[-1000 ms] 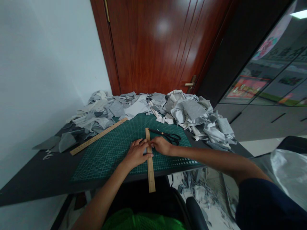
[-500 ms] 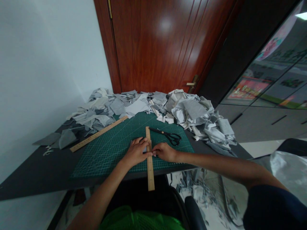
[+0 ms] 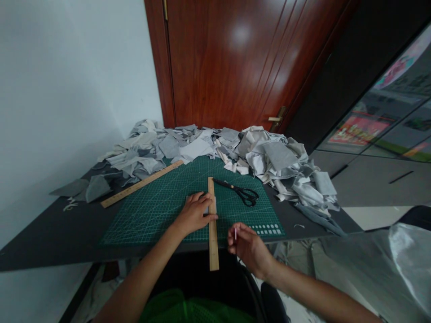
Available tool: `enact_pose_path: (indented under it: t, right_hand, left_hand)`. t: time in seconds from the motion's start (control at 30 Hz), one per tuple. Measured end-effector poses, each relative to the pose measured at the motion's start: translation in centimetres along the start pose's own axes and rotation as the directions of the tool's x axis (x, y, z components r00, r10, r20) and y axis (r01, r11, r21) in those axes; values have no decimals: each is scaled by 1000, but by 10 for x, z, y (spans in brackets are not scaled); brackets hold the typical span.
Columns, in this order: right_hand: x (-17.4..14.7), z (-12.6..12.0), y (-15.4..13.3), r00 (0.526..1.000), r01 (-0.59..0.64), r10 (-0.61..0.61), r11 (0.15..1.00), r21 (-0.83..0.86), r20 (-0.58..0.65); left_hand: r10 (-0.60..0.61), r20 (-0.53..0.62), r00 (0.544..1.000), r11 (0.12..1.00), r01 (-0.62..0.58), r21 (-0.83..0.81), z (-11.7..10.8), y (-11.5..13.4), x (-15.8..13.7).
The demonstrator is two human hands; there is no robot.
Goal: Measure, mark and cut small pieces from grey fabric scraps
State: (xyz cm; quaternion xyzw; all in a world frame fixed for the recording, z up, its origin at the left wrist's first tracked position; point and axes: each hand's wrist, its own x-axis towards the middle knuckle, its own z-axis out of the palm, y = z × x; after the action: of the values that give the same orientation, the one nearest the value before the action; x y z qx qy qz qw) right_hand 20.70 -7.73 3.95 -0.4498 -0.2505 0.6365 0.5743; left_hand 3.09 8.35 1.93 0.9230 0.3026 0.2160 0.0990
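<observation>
My left hand point(image 3: 193, 215) lies with fingers spread across a wooden ruler point(image 3: 213, 244), its thumb and fingertips pressing on it. Under the ruler and hand is a small piece of light grey fabric point(image 3: 214, 206), partly hidden. The ruler's near end sticks out past the table edge. My right hand point(image 3: 247, 246) is raised at the front edge, right of the ruler, fingers curled around a thin pinkish-white stick point(image 3: 235, 233) whose kind I cannot make out. Black scissors point(image 3: 240, 192) rest on the green cutting mat point(image 3: 151, 215), right of the ruler's far end.
A second wooden ruler point(image 3: 141, 184) lies slanted at the mat's left. Heaps of grey and white fabric scraps point(image 3: 279, 157) line the back of the dark table point(image 3: 37, 237), before a wooden door point(image 3: 229, 67). A chair with a silvery cover point(image 3: 404, 242) stands at right.
My right hand has left the ruler's edge, moving right and toward me, and has turned so the thin stick shows. My left hand stays on the ruler. The view has shifted slightly.
</observation>
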Motion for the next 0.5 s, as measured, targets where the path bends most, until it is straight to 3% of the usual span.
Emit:
enact_pose_path:
  t: [0.07, 0.1, 0.17, 0.23, 0.3, 0.37, 0.43, 0.5]
  right_hand:
    - [-15, 3, 12, 998, -66, 69, 987, 146, -13]
    - [-20, 3, 19, 997, -73, 76, 988, 137, -20]
    - [-28, 1, 34, 999, 6, -7, 999, -46, -33]
    - [-31, -3, 49, 979, 179, -203, 908, -378, -23]
    - [-32, -8, 64, 928, 302, -369, 675, -673, 46]
    - [-30, -11, 75, 893, 347, -417, 394, -851, 171]
    - [-27, -12, 84, 871, 363, -400, 135, -922, 285]
    - [-24, -11, 89, 848, 372, -380, -67, -926, 368]
  left_hand:
    - [4, 2, 1000, 1000, -4, -4, 0, 0, 0]
    - [5, 2, 1000, 1000, -5, -7, -1, 1, 0]
    - [5, 0, 1000, 1000, -5, -2, -1, 2, -1]
    - [13, -2, 1000, 1000, -13, 12, -2, 2, -2]
    - [25, -1, 1000, 999, -25, 21, -3, 3, -3]
    - [27, 6, 1000, 999, -28, 23, -2, 3, -3]
    - [18, 7, 1000, 1000, -18, 23, -1, 1, -3]
    - [14, 1, 1000, 1000, -14, 24, 1, 0, -2]
